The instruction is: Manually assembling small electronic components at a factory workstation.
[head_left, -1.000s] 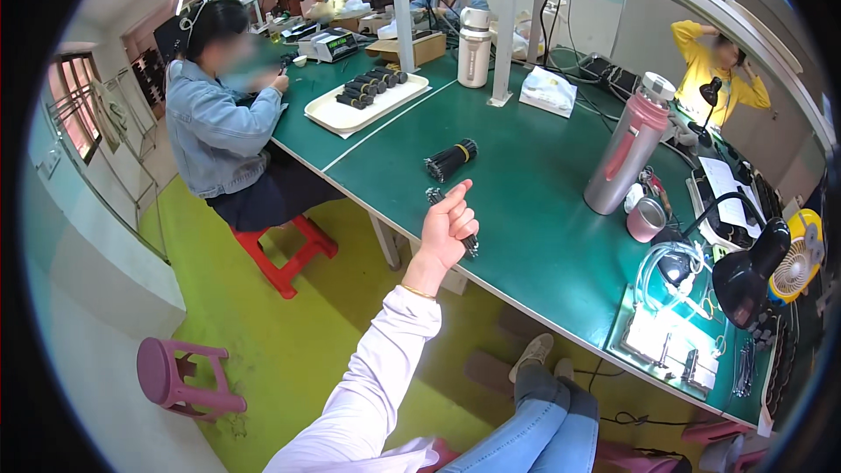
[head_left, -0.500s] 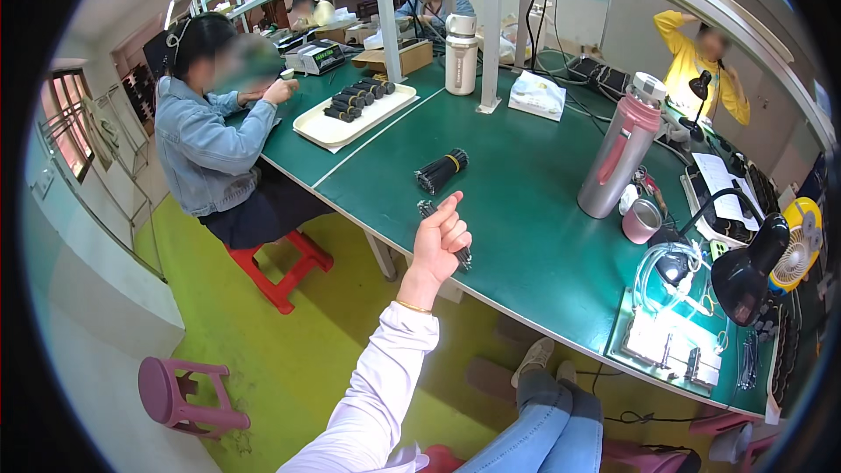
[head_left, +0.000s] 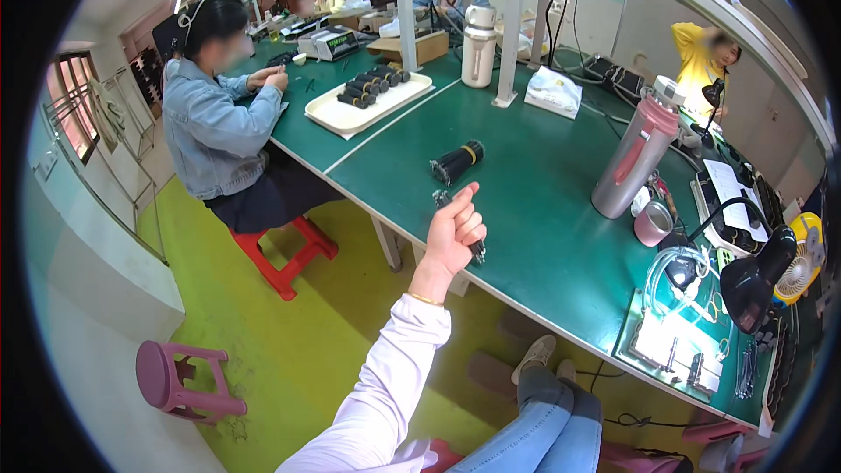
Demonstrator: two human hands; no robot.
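Observation:
My left hand (head_left: 455, 232) is closed around a bundle of thin black wires (head_left: 477, 250) with silvery ends, held near the front edge of the green table. The wire ends stick out above the thumb and below the fingers; the middle is hidden in my fist. Just beyond the hand lies another black wire bundle (head_left: 457, 163), tied with a yellow band. Farther back, a cream tray (head_left: 328, 116) carries several similar banded black bundles (head_left: 372, 86). My right hand is out of view.
At the right stand a pink-grey thermos (head_left: 635, 151), a pink cup (head_left: 653, 223), a black desk lamp (head_left: 758, 271) and a brightly lit metal fixture (head_left: 674, 342). A white bottle (head_left: 478, 48) stands by the shelf post. A co-worker (head_left: 210, 114) sits at the left.
The whole view has shifted slightly, so the table things appear farther right. My left hand keeps its grip on the wires. The co-worker at the left has drawn their hands away from a small white cup.

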